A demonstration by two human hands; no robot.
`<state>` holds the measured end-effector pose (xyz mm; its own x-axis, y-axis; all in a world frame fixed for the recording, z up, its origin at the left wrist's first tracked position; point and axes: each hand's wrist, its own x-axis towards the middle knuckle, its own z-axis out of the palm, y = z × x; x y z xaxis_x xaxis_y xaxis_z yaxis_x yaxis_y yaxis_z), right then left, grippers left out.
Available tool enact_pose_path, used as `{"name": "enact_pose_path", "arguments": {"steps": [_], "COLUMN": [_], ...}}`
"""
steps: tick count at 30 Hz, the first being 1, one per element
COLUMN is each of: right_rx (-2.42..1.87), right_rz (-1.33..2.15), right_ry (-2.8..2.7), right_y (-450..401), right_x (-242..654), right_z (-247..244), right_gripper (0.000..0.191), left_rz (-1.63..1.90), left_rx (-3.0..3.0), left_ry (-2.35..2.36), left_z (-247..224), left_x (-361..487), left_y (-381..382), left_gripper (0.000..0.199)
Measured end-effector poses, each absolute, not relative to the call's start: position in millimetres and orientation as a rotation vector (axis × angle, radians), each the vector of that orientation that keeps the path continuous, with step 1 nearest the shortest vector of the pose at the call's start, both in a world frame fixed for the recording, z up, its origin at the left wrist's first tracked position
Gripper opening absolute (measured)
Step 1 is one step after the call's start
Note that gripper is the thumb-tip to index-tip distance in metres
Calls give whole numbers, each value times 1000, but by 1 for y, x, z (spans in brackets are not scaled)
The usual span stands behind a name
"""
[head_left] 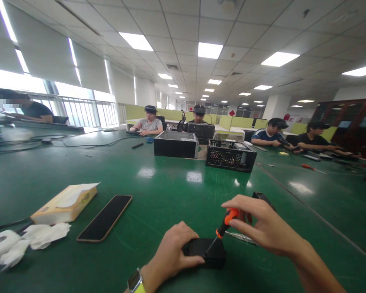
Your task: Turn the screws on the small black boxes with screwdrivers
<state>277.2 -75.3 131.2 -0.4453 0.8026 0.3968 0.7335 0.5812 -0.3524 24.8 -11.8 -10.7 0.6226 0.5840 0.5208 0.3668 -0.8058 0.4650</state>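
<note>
My right hand (259, 221) grips an orange-and-black screwdriver (222, 228) by its handle, fingers closed around the top end. The shaft slants down to the left, and its tip meets a small black box-shaped part (215, 254) on the green table. Wrapped over the left end of that part, my left hand (178, 248) has its thumb close to the screwdriver tip. Behind the screwdriver lies a slim silvery tool (242, 237), partly covered by my right hand. Another black object (264, 199) stands just beyond that hand, half hidden.
On the left of the green table (134, 260) are a phone (105, 218), a tissue box (65, 202), crumpled tissues (44, 236) and a white device (1, 244). Two open computer cases (176, 147) sit ahead. A red screwdriver (309, 167) lies far right. Several people sit around.
</note>
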Motion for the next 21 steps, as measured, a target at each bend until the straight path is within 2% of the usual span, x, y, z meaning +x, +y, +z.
{"name": "enact_pose_path", "arguments": {"steps": [7,12,21], "right_rx": [-1251,-1117,-1178], "right_rz": [87,170,160], "right_ry": [-2252,-2356,-2326], "right_y": [-76,-78,-75], "right_x": [279,277,275], "right_z": [128,133,133], "right_gripper": [22,25,23], "left_rz": [958,945,918], "left_rx": [2534,2541,2548], "left_ry": [805,818,801], "left_z": [-10,-11,-9], "left_x": [24,24,24], "left_y": [-14,-13,-13], "left_gripper": [47,43,41]}}
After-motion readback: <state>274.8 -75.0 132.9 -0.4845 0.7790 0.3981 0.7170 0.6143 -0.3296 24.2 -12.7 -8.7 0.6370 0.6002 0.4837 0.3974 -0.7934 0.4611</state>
